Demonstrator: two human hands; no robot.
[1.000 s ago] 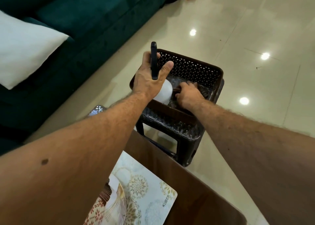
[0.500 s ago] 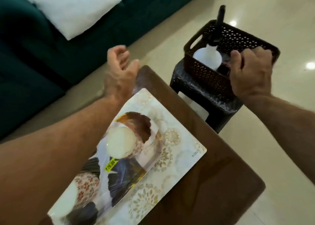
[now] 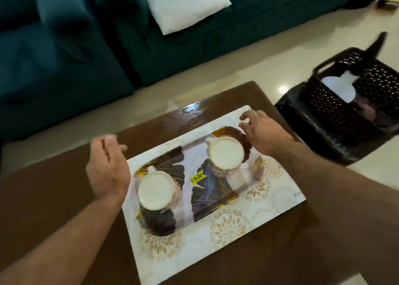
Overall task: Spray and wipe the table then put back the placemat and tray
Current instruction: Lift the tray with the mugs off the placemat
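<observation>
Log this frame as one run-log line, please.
phase: reaching for tray | left hand: open, at tray's left end | right hand: open, at right end | tray: on placemat, two cups | spray bottle: in basket

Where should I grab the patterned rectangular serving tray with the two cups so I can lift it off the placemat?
Grip the patterned rectangular tray by its two short ends, one hand from each side. The left hand and right hand already hover near those ends. Two white cups stand on it, so a level, two-ended hold looks safest. Its raised rim should give fingers purchase above the floral placemat.
</observation>
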